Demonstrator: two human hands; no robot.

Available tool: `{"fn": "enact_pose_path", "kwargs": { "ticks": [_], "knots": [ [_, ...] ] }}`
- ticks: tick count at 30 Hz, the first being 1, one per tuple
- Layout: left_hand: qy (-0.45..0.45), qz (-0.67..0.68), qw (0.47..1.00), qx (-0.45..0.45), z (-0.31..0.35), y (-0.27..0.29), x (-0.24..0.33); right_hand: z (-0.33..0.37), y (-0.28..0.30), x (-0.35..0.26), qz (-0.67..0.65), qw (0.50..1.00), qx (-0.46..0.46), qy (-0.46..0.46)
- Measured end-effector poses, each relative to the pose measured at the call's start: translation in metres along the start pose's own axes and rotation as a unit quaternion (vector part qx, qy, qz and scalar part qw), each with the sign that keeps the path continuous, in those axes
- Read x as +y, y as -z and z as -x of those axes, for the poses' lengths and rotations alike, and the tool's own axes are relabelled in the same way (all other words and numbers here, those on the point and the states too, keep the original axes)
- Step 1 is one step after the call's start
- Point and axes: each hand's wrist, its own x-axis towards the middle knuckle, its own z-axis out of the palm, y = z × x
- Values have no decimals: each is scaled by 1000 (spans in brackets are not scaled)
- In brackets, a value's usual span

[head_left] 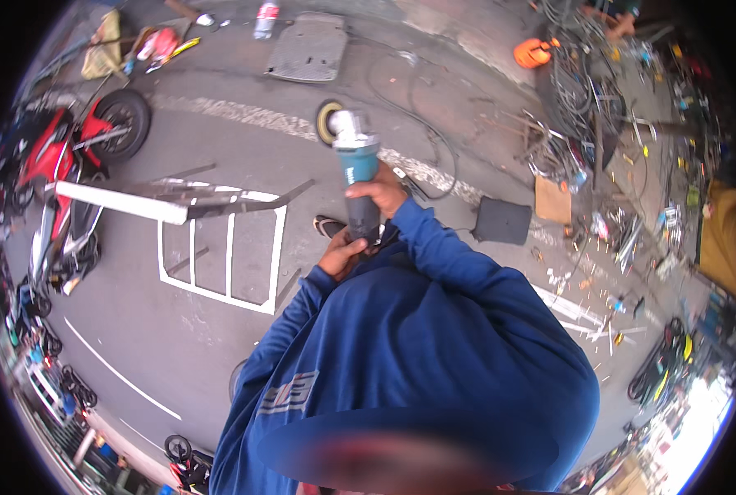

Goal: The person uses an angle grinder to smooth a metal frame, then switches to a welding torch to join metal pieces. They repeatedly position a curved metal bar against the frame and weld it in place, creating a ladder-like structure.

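Observation:
An angle grinder [359, 165] with a teal body and silver head is held upright before my chest, its disc [328, 122] turned to the left. My right hand [382, 191] wraps round the teal body below the head, thumb across the front. Lower down, my left hand [341, 256] is closed round the dark rear end of the grinder. To the left stands a welded metal frame [277, 260] with white bars and dark legs, apart from both hands. The far fingers of each hand are hidden behind the tool.
A red motorcycle [54, 157] stands on the left. Farther off lie a grey panel [308, 48] and a plastic bottle [265, 20]. A black cable [446, 140] curls over the ground. On the right are a dark mat [502, 220], an orange container [533, 54] and scattered metal scraps.

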Motion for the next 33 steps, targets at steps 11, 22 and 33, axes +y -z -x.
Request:
{"fn": "enact_pose_path", "kwargs": {
  "ticks": [11,22,33],
  "knots": [
    [50,-55,993,88,-74,-50,26,-26,69,-20,-194,974,-89,-71],
    [143,-379,864,300,-207,112,4,-18,159,218,69,963,248,-83],
    [194,-693,603,345,-423,421,-112,-32,373,586,357,782,457,-227]
  ]
}}
